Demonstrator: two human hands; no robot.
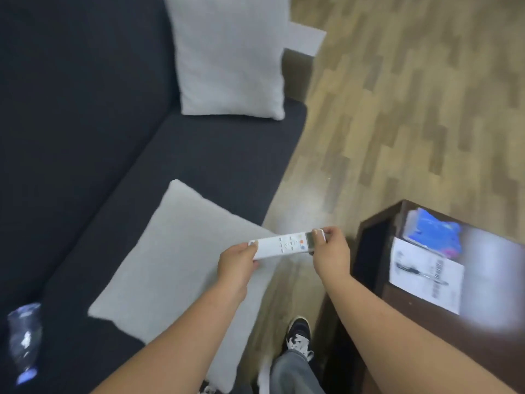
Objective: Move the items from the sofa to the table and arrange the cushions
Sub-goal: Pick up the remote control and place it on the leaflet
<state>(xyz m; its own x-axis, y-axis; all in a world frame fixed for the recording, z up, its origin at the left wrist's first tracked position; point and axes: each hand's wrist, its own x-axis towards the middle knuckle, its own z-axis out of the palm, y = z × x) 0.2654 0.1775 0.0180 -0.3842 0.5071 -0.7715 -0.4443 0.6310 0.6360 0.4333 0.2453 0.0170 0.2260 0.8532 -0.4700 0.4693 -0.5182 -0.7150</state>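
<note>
A white remote control (287,244) hangs level in the air between the dark sofa (85,137) and the brown table (426,322). My left hand (237,264) grips its left end and my right hand (331,251) grips its right end. One light grey cushion (181,260) lies flat on the seat's front edge, just below the remote. A second grey cushion (230,58) leans upright against the sofa's back at the far end. A clear plastic bottle (24,339) with a blue cap lies on the seat at the lower left.
On the table lie a blue booklet (433,233) and a white printed sheet (426,280). Wood-look floor (412,109) fills the gap between sofa and table. My leg and dark shoe (298,334) stand in that gap.
</note>
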